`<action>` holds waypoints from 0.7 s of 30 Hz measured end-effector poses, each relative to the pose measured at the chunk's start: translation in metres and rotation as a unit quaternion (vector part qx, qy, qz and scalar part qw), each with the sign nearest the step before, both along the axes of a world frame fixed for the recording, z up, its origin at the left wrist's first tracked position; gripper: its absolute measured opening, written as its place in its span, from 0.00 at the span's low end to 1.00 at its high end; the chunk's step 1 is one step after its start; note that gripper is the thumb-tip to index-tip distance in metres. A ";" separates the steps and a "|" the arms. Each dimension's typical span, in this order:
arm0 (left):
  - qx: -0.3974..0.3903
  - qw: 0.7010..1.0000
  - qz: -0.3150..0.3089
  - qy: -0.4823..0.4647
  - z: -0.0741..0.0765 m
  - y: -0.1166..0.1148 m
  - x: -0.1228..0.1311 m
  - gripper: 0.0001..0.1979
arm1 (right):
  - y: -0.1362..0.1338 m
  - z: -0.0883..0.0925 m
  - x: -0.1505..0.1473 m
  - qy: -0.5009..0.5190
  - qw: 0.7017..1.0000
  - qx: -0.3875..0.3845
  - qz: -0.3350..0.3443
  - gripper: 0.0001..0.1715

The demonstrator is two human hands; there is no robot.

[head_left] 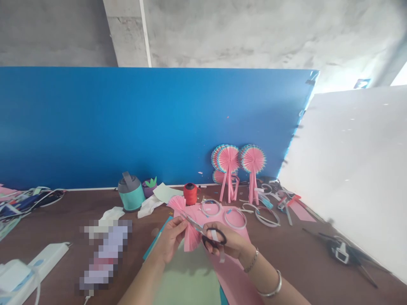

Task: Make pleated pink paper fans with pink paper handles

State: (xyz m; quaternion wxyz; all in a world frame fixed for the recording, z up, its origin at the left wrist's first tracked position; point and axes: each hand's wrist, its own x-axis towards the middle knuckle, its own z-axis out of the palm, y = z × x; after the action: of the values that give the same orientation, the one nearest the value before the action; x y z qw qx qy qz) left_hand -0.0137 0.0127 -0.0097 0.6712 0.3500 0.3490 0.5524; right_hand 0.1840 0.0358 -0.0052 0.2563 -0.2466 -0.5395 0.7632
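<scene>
My left hand (174, 237) pinches a pleated pink paper fan (191, 238) near its middle. The pleats spread out above and below my fingers. In my right hand (227, 240) is a pair of scissors (215, 238) with black handles, my fingers in the loops. Their blades point left and lie across the fan's middle beside my left fingertips; whether they are parted I cannot tell. Beneath both hands lie pink paper sheets (237, 271) and a pale green sheet (187, 275).
Finished pink paper fans (229, 159) lean against the blue partition (143, 123). A red thread spool (190, 195), a teal container (131, 194) and tape rings (235, 218) stand or lie beyond my hands. A power strip (47, 262) is at left, cable-like tools (341, 253) at right.
</scene>
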 end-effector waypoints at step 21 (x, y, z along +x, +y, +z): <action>-0.080 0.996 0.004 -0.034 -0.003 -0.004 0.005 0.15 | 0.002 0.008 0.009 -0.062 0.997 0.055 0.009 0.19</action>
State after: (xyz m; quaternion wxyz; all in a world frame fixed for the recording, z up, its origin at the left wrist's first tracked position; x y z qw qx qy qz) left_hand -0.0088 0.0089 -0.0131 0.7063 0.2751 0.3702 0.5369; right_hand 0.1930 0.0381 0.0027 0.2282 -0.2739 -0.5975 0.7183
